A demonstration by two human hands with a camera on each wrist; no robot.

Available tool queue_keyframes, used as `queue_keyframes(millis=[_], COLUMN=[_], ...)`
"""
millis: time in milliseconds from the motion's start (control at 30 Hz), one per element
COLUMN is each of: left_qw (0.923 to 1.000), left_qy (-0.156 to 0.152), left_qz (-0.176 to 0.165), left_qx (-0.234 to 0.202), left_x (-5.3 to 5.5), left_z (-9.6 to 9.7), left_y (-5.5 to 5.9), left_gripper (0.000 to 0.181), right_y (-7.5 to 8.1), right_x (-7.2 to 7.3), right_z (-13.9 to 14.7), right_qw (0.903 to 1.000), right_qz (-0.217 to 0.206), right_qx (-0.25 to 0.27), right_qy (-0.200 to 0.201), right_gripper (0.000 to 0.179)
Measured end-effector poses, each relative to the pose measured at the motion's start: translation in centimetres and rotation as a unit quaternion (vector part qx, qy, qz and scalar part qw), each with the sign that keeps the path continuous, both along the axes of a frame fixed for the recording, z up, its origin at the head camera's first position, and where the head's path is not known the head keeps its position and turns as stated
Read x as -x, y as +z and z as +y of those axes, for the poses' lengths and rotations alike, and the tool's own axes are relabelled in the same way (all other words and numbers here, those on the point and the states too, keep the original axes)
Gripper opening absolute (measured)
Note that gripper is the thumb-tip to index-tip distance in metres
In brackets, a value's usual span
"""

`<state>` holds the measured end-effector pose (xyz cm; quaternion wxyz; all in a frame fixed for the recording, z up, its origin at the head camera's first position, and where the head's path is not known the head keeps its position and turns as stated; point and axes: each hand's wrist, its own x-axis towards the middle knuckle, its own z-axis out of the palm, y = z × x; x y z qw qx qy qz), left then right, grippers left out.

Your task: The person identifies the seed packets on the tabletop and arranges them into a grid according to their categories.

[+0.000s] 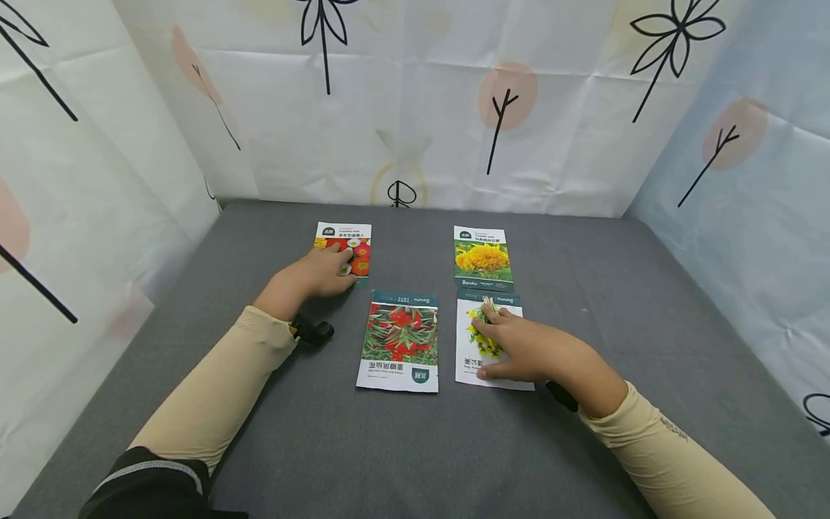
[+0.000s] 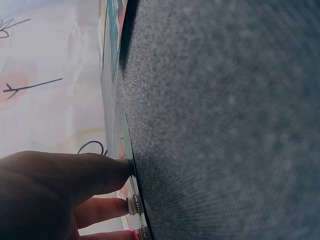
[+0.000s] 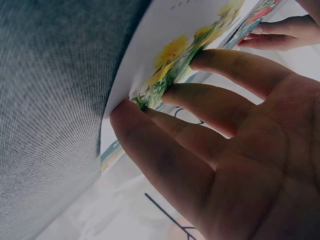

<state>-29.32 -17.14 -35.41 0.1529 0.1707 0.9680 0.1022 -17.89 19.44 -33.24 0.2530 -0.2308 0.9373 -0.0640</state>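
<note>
Four flat seed packets lie on the grey cloth. My left hand (image 1: pixel 316 274) rests with extended fingers on the far left packet, a seed packet with red and orange flowers (image 1: pixel 362 249); the left wrist view shows the thumb (image 2: pixel 95 172) at its edge. Under the spread fingers of my right hand (image 1: pixel 534 347) lies a white seed packet with yellow dandelions (image 1: pixel 465 357), its print upside down. In the right wrist view, fingertips touch the front of that dandelion packet (image 3: pixel 160 30). Parts of both touched packets are hidden by the hands.
Between the forearms sits a seed packet with red flowers (image 1: pixel 400 335), also upside down. Behind the dandelion packet, close to its top edge, is a seed packet with a yellow bloom (image 1: pixel 483 259). Patterned cloth walls (image 1: pixel 415 130) bound the grey table (image 1: pixel 311 440) at the back and sides.
</note>
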Motion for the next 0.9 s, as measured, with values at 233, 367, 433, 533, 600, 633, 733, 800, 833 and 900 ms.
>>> queue_keyframes(millis=[233,367,433,533,600,633,733,800,833,900], left_qw=[1.0000,1.0000,1.0000,1.0000,1.0000,1.0000,1.0000,0.9999,0.9999,0.9999], left_qy=[0.004,0.005,0.005,0.003,0.000,-0.002,-0.008,-0.010,-0.010,-0.008], left_qz=[0.000,0.001,0.000,-0.002,-0.001,-0.001,0.003,0.005,0.005,0.004], left_qx=[-0.002,-0.003,-0.003,-0.003,-0.003,-0.002,-0.002,-0.002,-0.003,-0.005], left_x=[0.01,-0.03,-0.04,-0.02,0.00,0.03,0.14,0.22,0.26,0.30], left_z=[0.05,0.14,0.21,0.29,0.34,0.36,0.49,0.61,0.67,0.82], left_y=[-0.10,-0.01,0.04,0.03,0.00,-0.04,-0.18,-0.29,-0.34,-0.43], left_gripper=[0.067,0.067,0.067,0.067,0.067,0.067,0.067,0.068,0.068,0.068], right_y=[0.01,0.10,0.12,0.13,0.11,0.10,0.07,0.11,0.13,0.18], right_x=[-0.03,-0.06,-0.08,-0.10,-0.10,-0.08,-0.03,-0.02,-0.02,-0.04], right_z=[0.00,-0.02,-0.02,-0.02,-0.01,0.00,0.02,0.03,0.02,0.01], right_qw=[1.0000,1.0000,1.0000,1.0000,1.0000,1.0000,1.0000,1.0000,1.0000,1.0000], right_qz=[-0.002,-0.004,-0.005,-0.006,-0.006,-0.006,-0.005,-0.004,-0.003,-0.003], right_qx=[-0.002,-0.002,-0.002,-0.002,-0.002,-0.002,-0.002,-0.002,-0.002,-0.001], right_qy=[-0.002,-0.005,-0.006,-0.007,-0.007,-0.007,-0.006,-0.006,-0.005,-0.005], right_gripper=[0.093,0.093,0.093,0.093,0.093,0.093,0.093,0.093,0.093,0.092])
